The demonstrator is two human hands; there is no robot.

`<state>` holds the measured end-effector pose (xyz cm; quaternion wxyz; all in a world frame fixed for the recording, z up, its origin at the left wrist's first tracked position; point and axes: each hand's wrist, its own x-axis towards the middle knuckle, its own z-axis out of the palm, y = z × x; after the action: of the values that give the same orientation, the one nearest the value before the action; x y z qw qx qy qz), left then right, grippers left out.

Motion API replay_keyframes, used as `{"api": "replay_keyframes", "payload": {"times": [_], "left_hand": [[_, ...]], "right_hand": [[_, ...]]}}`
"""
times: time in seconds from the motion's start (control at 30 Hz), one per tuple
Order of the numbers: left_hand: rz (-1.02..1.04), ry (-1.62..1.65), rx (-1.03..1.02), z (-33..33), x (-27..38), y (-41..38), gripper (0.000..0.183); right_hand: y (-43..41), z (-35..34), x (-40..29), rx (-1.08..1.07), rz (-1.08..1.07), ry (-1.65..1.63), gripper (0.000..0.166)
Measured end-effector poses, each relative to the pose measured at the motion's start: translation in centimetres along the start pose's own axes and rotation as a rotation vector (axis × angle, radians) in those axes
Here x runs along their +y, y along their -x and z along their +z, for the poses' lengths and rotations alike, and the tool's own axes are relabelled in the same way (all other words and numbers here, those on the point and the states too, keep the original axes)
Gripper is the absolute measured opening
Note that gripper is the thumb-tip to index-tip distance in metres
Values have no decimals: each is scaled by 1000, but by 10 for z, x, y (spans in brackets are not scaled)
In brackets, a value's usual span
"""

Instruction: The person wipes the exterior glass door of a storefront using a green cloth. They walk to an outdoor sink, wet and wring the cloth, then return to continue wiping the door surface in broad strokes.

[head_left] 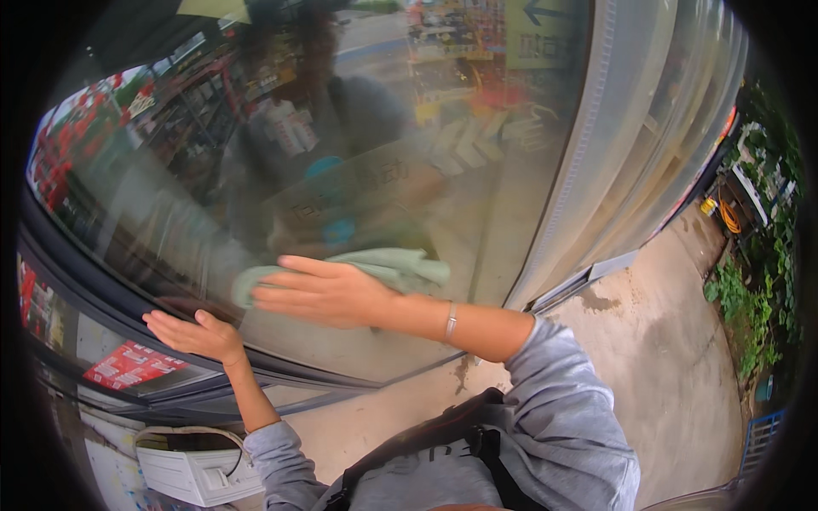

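My right hand [326, 290] lies flat over a pale green cloth [396, 265], pressing it against a glass door pane [383, 345]. The cloth is bunched, with a folded end sticking out beyond the back of my hand and another part showing past the fingers. My left hand [198, 335] rests with its palm side against the dark door frame [96, 268], thumb raised and nothing held. Stickers with arrows and writing [473, 144] show on the glass, mixed with reflections of a person and of shelves of goods.
Clear plastic strip curtains [613, 147] hang right of the pane. Below runs a concrete floor [645, 383] with damp patches. A white plastic-looking container [198, 469] stands at lower left, near a red printed sheet [131, 365]. Green plants [741, 306] and an orange coiled hose or cord [728, 211] are at far right.
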<state>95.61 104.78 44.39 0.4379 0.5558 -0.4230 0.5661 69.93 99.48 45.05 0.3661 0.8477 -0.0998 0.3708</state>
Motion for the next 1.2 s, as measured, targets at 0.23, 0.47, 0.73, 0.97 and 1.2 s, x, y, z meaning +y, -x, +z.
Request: {"api": "replay_keyframes", "payload": {"times": [0.23, 0.47, 0.73, 0.97, 1.2], "left_hand": [[-12, 5, -34, -6, -8, 6, 68], [-56, 26, -55, -6, -4, 2, 69], [-78, 43, -76, -8, -13, 8, 69], [-75, 114, -75, -7, -8, 6, 65], [-87, 88, -119, -15, -25, 18, 66]], "right_hand": [[85, -39, 42, 118, 526, -4, 62], [-14, -102, 184, 644, 652, 360, 56], [-199, -141, 171, 20, 570, 76, 44], [-96, -41, 64, -234, -585, 108, 65], [-181, -128, 197, 345, -49, 299, 53]]}}
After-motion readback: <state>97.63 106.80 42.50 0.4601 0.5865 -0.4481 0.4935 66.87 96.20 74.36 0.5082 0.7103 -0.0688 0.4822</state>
